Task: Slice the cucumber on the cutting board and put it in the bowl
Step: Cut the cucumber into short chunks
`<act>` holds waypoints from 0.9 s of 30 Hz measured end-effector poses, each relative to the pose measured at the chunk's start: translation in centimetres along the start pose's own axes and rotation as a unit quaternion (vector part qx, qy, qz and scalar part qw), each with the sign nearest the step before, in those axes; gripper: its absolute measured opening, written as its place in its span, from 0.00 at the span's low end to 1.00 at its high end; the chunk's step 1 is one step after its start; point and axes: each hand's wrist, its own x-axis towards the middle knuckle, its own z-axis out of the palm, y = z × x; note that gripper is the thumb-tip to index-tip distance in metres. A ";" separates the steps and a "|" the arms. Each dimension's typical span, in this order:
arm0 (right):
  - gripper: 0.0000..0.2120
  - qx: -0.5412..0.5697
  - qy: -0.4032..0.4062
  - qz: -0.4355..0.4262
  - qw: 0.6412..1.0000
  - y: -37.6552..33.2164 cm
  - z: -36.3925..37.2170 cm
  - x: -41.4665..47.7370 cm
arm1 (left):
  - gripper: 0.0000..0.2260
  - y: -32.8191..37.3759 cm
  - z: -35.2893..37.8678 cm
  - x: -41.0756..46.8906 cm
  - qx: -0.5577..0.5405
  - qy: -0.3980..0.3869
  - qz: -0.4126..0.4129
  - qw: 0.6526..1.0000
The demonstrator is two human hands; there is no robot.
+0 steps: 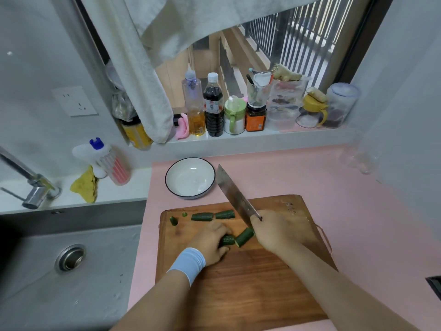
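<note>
Curling round the handle of a broad steel cleaver [235, 194], the grip of the right hand [274, 232] is closed tight. The blade slants up and away to the left, its tip showing just beside the right edge of a white round bowl with a dark rim [167, 180]. The left hand [212, 242], with a pale blue wristband [188, 263] on its wrist, has its grip bent over a short dark green cucumber piece [226, 240] and pins it to the brown wooden cutting board [238, 287]. Just to the right lies a second cut cucumber piece [244, 237], tilted, with its pale cut face turned toward the camera. Two more cucumber chunks [202, 216] lie end to end near the board's far edge, with a small cucumber end [173, 220] near the far left corner. The board rests on a pink surface [334, 187], with the bowl just beyond it. A grey steel sink [47, 271] and a metal tap [31, 185] are on the left.
</note>
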 end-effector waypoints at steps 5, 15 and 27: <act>0.18 -0.021 -0.036 -0.018 0.999 0.5 0.4 -2.0 | 0.15 -0.1 0.8 -2.7 0.049 0.033 0.062 0.996; 0.18 -0.043 -0.126 -0.050 0.990 1.6 2.9 -5.3 | 0.13 0.6 3.9 -8.5 0.087 0.160 0.007 0.983; 0.16 -0.109 -0.123 -0.064 0.984 2.2 4.8 -6.6 | 0.10 2.3 5.8 -9.5 -0.028 0.247 -0.022 0.968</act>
